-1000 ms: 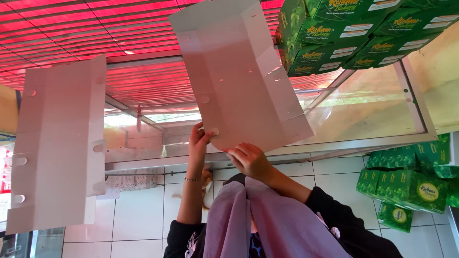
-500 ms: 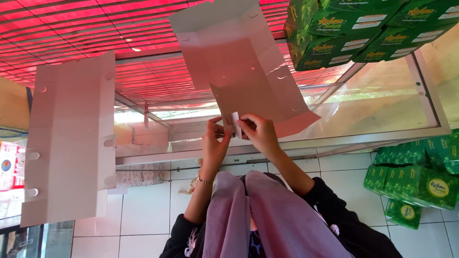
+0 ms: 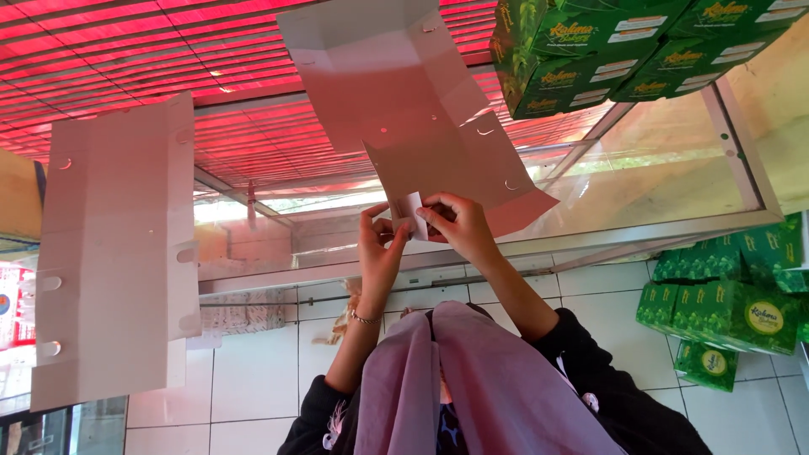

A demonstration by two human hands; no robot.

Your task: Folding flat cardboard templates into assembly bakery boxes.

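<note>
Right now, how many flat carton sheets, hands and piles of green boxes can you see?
Flat carton sheets: 2, the held sheet and the other sheet
Hands: 2, left hand and right hand, both pinching the held sheet
Piles of green boxes: 2, upper pile and lower pile
Total: 6

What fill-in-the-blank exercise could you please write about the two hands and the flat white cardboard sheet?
The left hand, which wears a thin ____ on its wrist, and the right hand pinch the flat white cardboard sheet.
A second flat white cardboard sheet lies to their ____.
The stacked printed cartons are ____.
Missing words: bracelet; left; green.
</note>
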